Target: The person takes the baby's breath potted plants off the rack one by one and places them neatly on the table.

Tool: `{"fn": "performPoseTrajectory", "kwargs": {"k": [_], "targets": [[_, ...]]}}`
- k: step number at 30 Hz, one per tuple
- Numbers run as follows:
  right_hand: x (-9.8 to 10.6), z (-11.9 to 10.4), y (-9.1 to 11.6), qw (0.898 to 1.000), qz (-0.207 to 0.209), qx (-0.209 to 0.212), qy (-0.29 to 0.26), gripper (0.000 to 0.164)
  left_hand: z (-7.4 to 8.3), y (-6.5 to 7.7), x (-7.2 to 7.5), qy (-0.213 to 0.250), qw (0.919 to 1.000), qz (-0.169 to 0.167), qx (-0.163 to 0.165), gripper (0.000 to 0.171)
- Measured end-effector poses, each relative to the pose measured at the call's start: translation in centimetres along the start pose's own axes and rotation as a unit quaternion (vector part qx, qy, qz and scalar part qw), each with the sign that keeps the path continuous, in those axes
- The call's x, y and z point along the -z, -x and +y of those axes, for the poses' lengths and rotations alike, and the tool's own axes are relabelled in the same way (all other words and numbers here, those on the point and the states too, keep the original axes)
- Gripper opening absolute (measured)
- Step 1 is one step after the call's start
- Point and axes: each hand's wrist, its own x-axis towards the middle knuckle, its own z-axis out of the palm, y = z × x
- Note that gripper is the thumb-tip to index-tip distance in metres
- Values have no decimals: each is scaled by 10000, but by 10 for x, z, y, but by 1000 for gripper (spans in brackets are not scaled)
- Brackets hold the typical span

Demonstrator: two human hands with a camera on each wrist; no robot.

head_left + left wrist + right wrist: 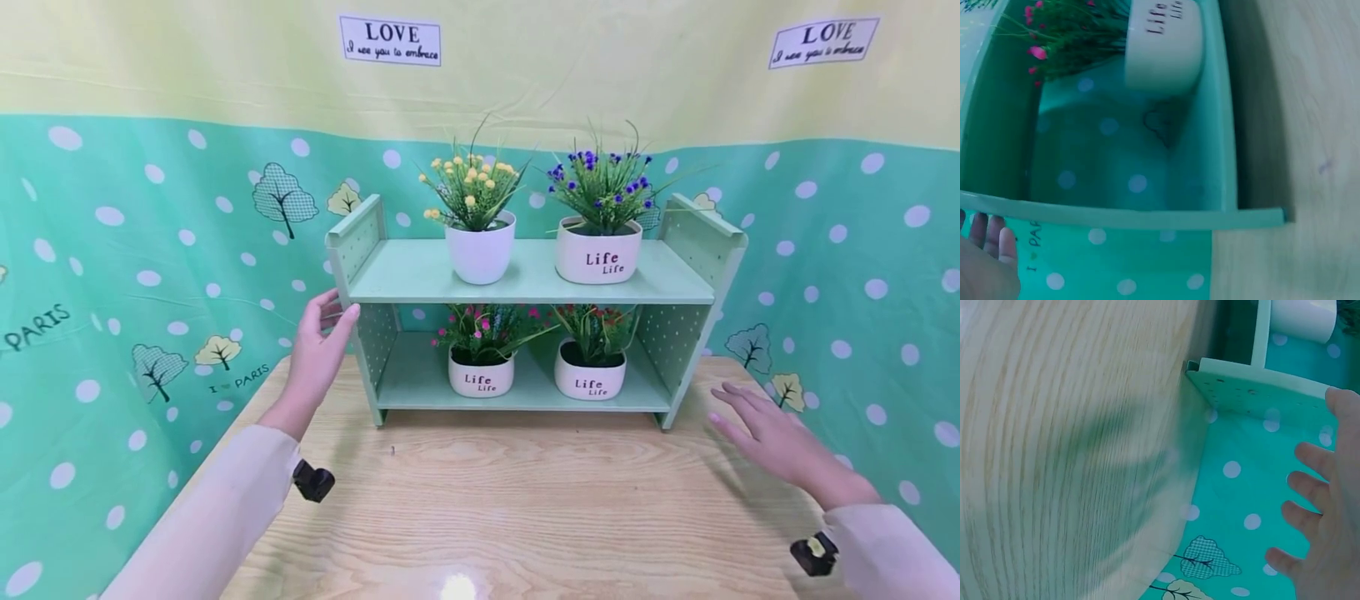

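A light green two-tier shelf (534, 271) stands on the wooden table. Its upper board holds a white pot with yellow flowers (482, 254) and a "Life" pot with purple flowers (597, 260). Below are a "Life" pot with pink flowers (482, 381) and one with red flowers (590, 383). My left hand (318, 354) is at the shelf's left side panel, fingers loosely bent; whether they touch it I cannot tell. My right hand (768, 437) hovers right of the shelf, apart from it, fingers spread and holding nothing.
The wooden table (525, 500) extends in front of the shelf toward me. A green and yellow curtain (825, 217) with white dots and printed trees hangs behind and at both sides, close to the hands.
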Motion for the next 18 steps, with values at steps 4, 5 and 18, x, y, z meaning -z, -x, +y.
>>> {"fn": "performPoseTrajectory", "kwargs": {"k": [4, 5, 18], "targets": [[2, -2, 0, 9998, 49, 35, -206, 54, 7, -7, -4, 217, 9987, 443, 132, 64], [2, -3, 0, 9997, 73, 54, -230, 54, 8, -9, -5, 230, 9981, 545, 143, 63], [14, -24, -8, 9960, 262, 263, -809, 50, 17, -25, -15, 564, 9874, 1458, 247, 53]]}}
